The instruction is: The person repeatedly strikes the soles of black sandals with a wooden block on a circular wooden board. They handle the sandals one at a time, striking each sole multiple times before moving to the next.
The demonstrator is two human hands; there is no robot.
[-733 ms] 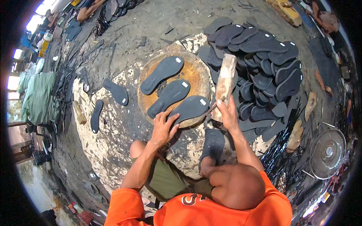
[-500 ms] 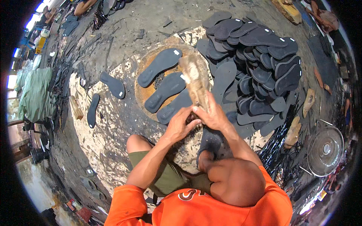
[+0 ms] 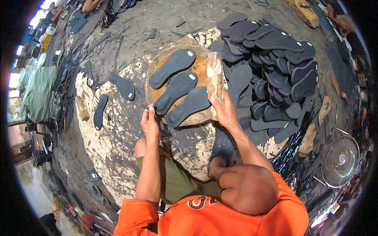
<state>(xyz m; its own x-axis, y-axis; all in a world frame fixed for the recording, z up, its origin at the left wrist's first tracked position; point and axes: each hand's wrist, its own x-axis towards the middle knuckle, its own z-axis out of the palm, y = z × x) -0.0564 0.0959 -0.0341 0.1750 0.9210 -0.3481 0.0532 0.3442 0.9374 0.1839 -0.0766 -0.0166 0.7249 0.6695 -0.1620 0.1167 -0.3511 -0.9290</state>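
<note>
Three dark grey sandal soles, a far one [image 3: 172,69], a middle one [image 3: 177,91] and a near one [image 3: 189,107], lie slanted on a round, rust-brown work block [image 3: 202,65]. At the block's near left edge, my left hand [image 3: 151,126] pinches a thin dark rod [image 3: 144,106] beside the middle sole's heel end. What kind of tool the rod is, I cannot tell. My right hand [image 3: 225,112] is closed round the lower end of a worn wooden bat [image 3: 215,74], which reaches over the block's right side. The bat partly hides the near sole's tip.
A large heap of dark soles [image 3: 275,76] rises right of the block. Two loose soles [image 3: 122,85] [image 3: 100,111] and a small wood piece [image 3: 82,108] lie left. Right are black strips [image 3: 293,153] and a fan [image 3: 340,158]. My sandalled foot [image 3: 222,147] stands just before the block.
My hands have parted. The left has moved left with the thin rod now showing, and the right has swung the wooden bat upright to the block's right side, uncovering more of the near sole.
</note>
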